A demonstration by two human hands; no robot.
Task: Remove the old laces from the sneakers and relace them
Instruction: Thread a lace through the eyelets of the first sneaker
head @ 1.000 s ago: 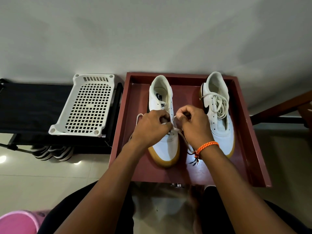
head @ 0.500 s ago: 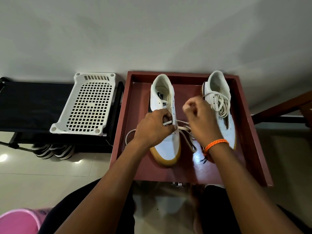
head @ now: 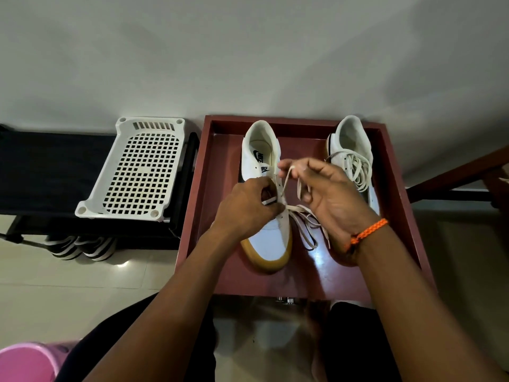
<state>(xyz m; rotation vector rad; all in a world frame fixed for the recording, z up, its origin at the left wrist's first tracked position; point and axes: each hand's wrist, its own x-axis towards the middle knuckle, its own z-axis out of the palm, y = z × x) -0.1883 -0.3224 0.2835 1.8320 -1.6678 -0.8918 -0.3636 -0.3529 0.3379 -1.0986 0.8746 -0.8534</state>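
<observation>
Two white sneakers with tan soles stand in a dark red tray (head: pixel 217 166). The left sneaker (head: pixel 268 235) is partly unlaced, its cream lace (head: pixel 301 216) hanging loose over its right side. My left hand (head: pixel 248 209) rests on the sneaker's eyelet area and pinches a lace end. My right hand (head: pixel 327 194) is lifted above the sneaker, pinching a strand of the lace near the tongue. The right sneaker (head: pixel 352 144) is still laced, its lace bunched on top, and my right hand hides its front.
A white perforated plastic basket (head: pixel 140 172) lies on a black rack (head: pixel 41 166) left of the tray. Striped shoes (head: pixel 80 248) sit under the rack. A pink bucket (head: pixel 27 362) is at the bottom left. A wooden rail (head: pixel 462 175) runs at right.
My right hand has lifted up and away from the left sneaker, drawing a lace strand out with it. My left hand stays at the eyelets.
</observation>
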